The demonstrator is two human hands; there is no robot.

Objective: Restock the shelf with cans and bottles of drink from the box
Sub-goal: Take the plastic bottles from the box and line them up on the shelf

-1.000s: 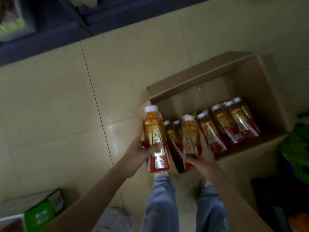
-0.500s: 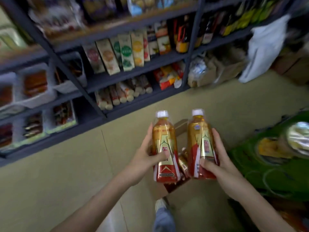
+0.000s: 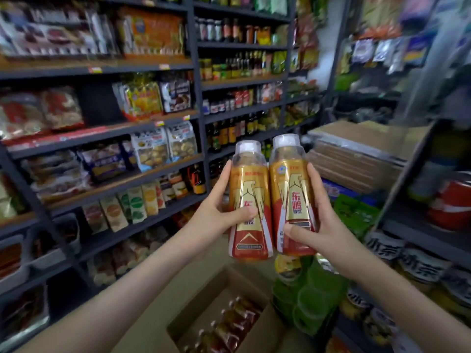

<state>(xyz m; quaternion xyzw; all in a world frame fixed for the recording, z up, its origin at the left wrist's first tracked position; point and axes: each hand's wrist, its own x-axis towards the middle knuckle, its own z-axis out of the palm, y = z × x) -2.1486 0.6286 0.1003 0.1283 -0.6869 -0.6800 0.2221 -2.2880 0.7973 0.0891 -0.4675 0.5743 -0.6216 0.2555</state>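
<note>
Snugly, bottles [image 3: 248, 189] within curled fingers [image 3: 223, 180]

Text you can read
The right bottle [image 3: 293, 184] carries 东鹏 on its gold label; the left bottle [image 3: 248, 184] shows only 东. Everything else is too blurred for you.

The left hand [image 3: 216, 215] and right hand [image 3: 321, 225] are raising the left bottle [image 3: 248, 200] and right bottle [image 3: 290, 184] up from the box [image 3: 204, 296], which is now lying well below them. The bottles are coming together, upright and touching, before the shelves [image 3: 122, 182] instead of the floor.
</note>
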